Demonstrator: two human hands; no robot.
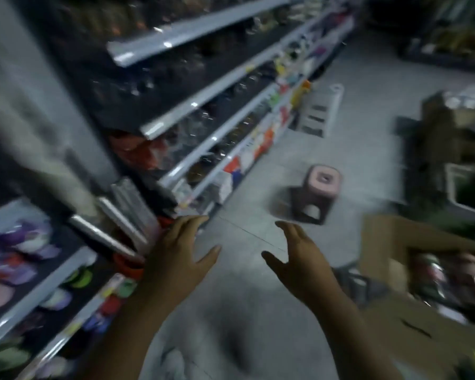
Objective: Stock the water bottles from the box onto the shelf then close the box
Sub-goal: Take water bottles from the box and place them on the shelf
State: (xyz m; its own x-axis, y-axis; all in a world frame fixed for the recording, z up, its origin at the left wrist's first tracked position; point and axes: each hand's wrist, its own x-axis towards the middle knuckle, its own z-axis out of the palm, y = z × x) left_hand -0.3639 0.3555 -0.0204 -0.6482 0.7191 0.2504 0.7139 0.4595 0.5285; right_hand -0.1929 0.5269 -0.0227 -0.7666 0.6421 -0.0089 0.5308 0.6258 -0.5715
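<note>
The shelf (192, 105) stands left of the fingers; the open box (381, 242) lies right of them, nearest the right hand (299, 253), contents too blurred to name. It and the left hand (176, 253) hover empty, fingers spread.

This is a shop, seen along one aisle. Long metal shelves (192, 105) in several tiers run down the left side. Each has a pale rail on its front edge and is packed with colourful goods (266, 138). On the grey floor (258, 297) stand a pink stool (322, 182) and an open cardboard box (381, 242).
</note>
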